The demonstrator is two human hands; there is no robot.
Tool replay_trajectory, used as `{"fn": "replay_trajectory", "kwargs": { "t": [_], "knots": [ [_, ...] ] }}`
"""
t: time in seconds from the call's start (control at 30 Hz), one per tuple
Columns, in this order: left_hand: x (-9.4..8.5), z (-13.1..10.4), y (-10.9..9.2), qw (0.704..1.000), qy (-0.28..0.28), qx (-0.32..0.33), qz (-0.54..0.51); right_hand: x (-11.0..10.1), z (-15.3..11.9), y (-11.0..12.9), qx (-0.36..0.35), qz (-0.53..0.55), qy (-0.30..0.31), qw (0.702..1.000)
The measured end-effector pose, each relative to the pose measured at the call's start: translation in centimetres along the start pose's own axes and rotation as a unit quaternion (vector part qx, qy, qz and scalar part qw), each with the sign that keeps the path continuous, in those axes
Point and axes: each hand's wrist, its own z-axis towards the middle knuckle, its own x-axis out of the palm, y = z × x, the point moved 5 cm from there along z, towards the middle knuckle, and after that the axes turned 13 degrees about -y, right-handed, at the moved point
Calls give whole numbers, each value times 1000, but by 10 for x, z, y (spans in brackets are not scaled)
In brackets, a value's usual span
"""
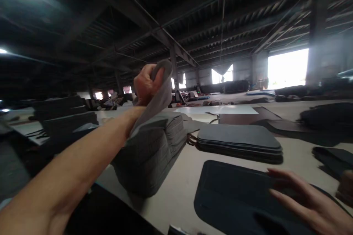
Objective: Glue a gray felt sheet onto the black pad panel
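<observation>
My left hand (147,82) is raised and closed round the edge of a grey fabric piece (158,99), which hangs from it toward a tall stack of grey fabric pieces (149,154). Low on the right, my right hand (309,203) hovers over or touches a dark rounded panel (228,191); contact is hard to judge. Its fingers are spread and hold nothing. Behind that panel lies a neat pile of grey rounded panels (237,136), with dark cords (192,139) at its left end.
A pale table (179,183) carries all this. Another person's hand (346,187) shows at the right edge, near a dark folded piece (333,156). More fabric stacks (64,114) stand on the left. Farther back lie a white sheet (220,109) and a dark bundle (328,115).
</observation>
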Motion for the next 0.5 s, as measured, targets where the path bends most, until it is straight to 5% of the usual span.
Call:
{"fn": "replay_trajectory", "kwargs": {
  "t": [0.07, 0.23, 0.5],
  "knots": [
    [13, -10, -27, 999, 10, -30, -45, 13, -12, 32, -21, 14, 24, 999],
    [49, -36, -78, 981, 39, -135, -133, 37, -46, 98, -212, 40, -72, 974],
    [97, -89, -122, 941, 82, -297, -138, 26, -78, 116, -345, -29, -269, 899]
  ]
}}
